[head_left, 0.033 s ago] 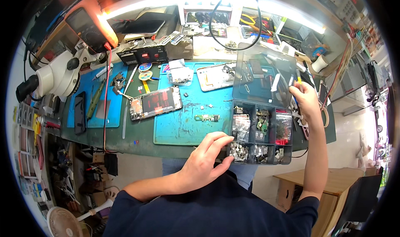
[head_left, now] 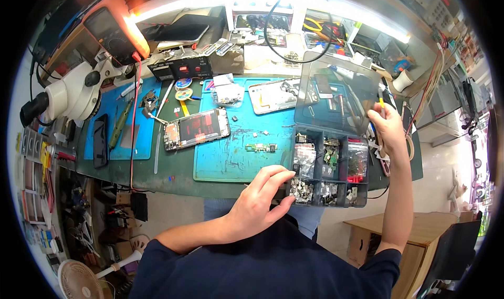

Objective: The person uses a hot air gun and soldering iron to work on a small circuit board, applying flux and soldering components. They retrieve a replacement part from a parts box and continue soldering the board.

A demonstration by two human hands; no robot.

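A dark see-through parts box (head_left: pixel 329 182) juts over the bench's near edge, its compartments full of small phone parts and bagged pieces. My left hand (head_left: pixel 257 204) holds the box by its left wall, thumb and fingertips against the edge. Behind the box its clear lid (head_left: pixel 336 102) stands raised and tilted back. My right hand (head_left: pixel 389 128) is closed at the lid's right edge, the fingers partly hidden. A thin yellow-tipped tool (head_left: pixel 381 100) shows at those fingers; whether they grip it I cannot tell. Left of the box, a small green circuit board (head_left: pixel 261 148) lies on the blue mat (head_left: pixel 241 167).
An opened phone (head_left: pixel 197 130) lies left of the board, and a white phone housing (head_left: pixel 273 95) lies behind it. A microscope (head_left: pixel 68 94), an orange multimeter (head_left: pixel 114 28) and a dark phone (head_left: pixel 100 141) occupy the left side. A black cable loop (head_left: pixel 266 36) hangs above the back.
The clear lid has tipped up a little, its far edge higher in view. My right hand has shifted slightly right with it. My left hand and the box have stayed put.
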